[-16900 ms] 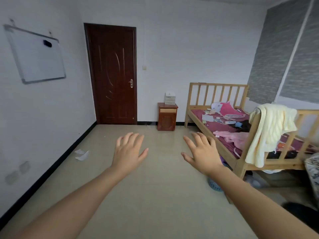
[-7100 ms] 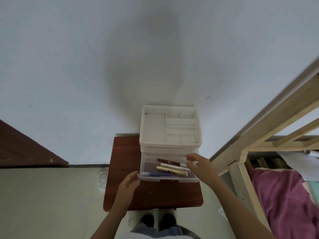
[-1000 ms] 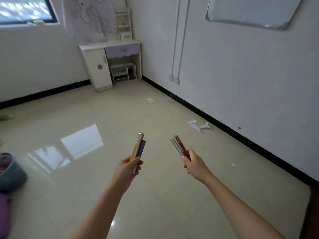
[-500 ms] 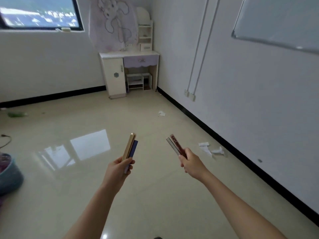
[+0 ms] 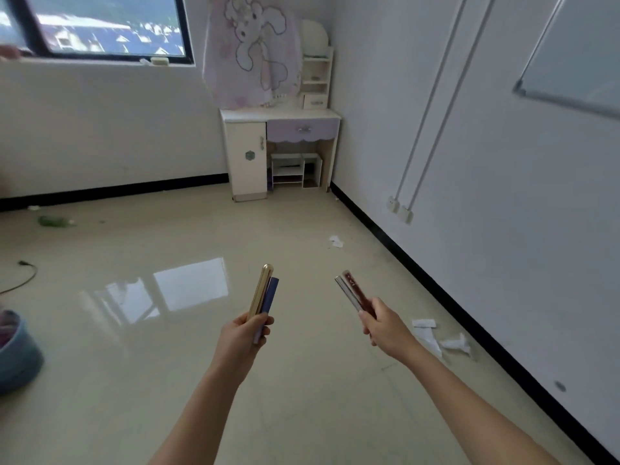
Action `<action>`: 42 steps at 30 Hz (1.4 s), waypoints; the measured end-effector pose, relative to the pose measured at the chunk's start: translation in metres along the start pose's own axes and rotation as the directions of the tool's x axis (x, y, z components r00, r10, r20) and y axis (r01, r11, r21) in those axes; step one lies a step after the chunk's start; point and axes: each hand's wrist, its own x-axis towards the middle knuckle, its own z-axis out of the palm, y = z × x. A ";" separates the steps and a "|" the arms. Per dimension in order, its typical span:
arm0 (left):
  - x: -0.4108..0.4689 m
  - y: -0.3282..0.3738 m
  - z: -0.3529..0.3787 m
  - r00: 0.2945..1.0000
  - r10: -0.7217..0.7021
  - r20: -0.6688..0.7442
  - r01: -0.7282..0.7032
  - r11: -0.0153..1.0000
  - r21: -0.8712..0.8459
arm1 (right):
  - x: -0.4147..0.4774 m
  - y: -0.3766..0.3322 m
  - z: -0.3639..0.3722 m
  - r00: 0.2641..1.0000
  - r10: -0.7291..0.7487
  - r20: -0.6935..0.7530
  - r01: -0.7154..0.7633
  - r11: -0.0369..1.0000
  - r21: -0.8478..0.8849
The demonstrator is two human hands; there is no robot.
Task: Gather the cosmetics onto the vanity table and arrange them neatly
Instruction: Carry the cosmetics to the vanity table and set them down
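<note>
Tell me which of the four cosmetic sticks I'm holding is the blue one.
The blue stick is in your left hand, beside the longer gold stick. Your right hand holds a silver stick and a dark red stick.

A slim gold metallic tube (image 5: 261,290) and a dark blue tube (image 5: 269,295) stand side by side, touching, tips up, tilted slightly right. A silver tube (image 5: 346,293) and a dark red tube (image 5: 356,288) lie pressed together, leaning up-left. The white bench with lilac drawer (image 5: 285,129) stands in the far corner.
</note>
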 end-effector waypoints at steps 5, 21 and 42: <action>0.059 0.021 0.017 0.998 0.037 -0.060 -0.038 0.999 -0.020 | 0.080 -0.020 -0.002 0.996 -0.066 0.067 0.064 0.998 0.027; 0.268 0.107 0.108 0.971 0.141 -0.191 -0.147 0.989 -0.016 | 0.358 -0.051 -0.060 0.969 -0.190 0.156 0.182 0.981 0.064; 0.631 0.242 0.136 0.956 0.164 -0.243 -0.170 0.986 -0.003 | 0.726 -0.144 -0.048 0.954 -0.203 0.221 0.187 0.978 0.092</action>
